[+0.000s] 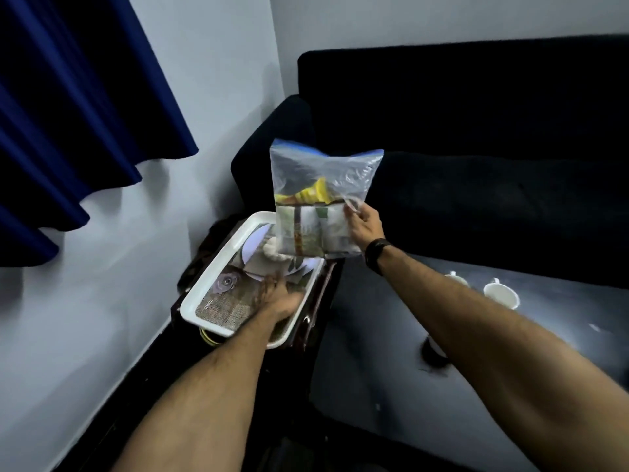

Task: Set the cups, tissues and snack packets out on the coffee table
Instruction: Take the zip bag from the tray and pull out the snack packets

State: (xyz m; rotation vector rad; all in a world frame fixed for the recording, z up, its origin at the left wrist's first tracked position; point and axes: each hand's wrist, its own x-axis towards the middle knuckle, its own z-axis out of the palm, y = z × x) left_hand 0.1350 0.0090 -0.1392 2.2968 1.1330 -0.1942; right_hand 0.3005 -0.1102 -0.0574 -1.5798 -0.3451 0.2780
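Note:
My right hand (362, 223) grips a clear zip bag (320, 199) with a blue seal, holding it upright in the air above the far end of a white tray (218, 267). Yellow and green snack packets show through the bag. My left hand (277, 294) lies palm down inside the tray, fingers spread on its patterned bottom. A crumpled white tissue (272, 248) lies in the tray just under the bag. Two white cups (502, 294) stand on the dark glossy coffee table (391, 386) at the right; a third cup (432, 352) is mostly hidden behind my right forearm.
The tray rests on a small dark side table (316, 301) beside the wall. A dark sofa (476, 131) runs behind the coffee table. A blue curtain (68, 114) hangs at the upper left.

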